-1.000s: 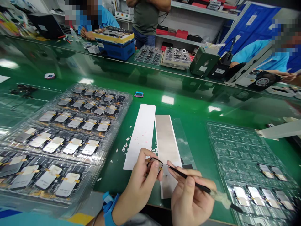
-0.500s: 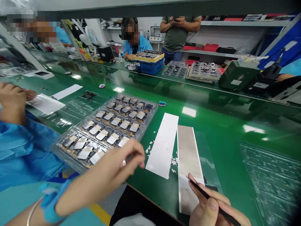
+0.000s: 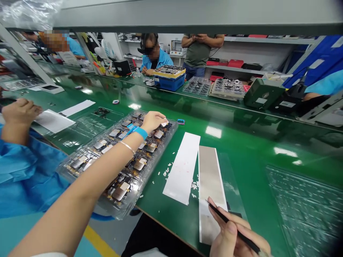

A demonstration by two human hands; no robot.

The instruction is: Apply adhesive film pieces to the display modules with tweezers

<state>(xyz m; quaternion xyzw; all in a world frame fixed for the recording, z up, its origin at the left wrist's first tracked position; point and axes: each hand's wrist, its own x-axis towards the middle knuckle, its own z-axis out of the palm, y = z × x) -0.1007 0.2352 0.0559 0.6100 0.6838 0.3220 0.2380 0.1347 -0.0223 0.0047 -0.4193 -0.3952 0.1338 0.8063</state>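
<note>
The left hand (image 3: 153, 121) reaches over the far corner of a clear plastic tray (image 3: 125, 214); the right hand (image 3: 230, 239) pinches black tweezers (image 3: 227, 220) above a grey strip (image 3: 207, 178) at the desk's (image 3: 249, 150) near edge.

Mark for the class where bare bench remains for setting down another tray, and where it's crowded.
Bare green bench lies between the clear film under the grey strip and the clear tray, and also beyond the white strip, toward the far edge. Crowded: the loaded tray under the left hand, and the strips' near ends at the right hand.
</note>
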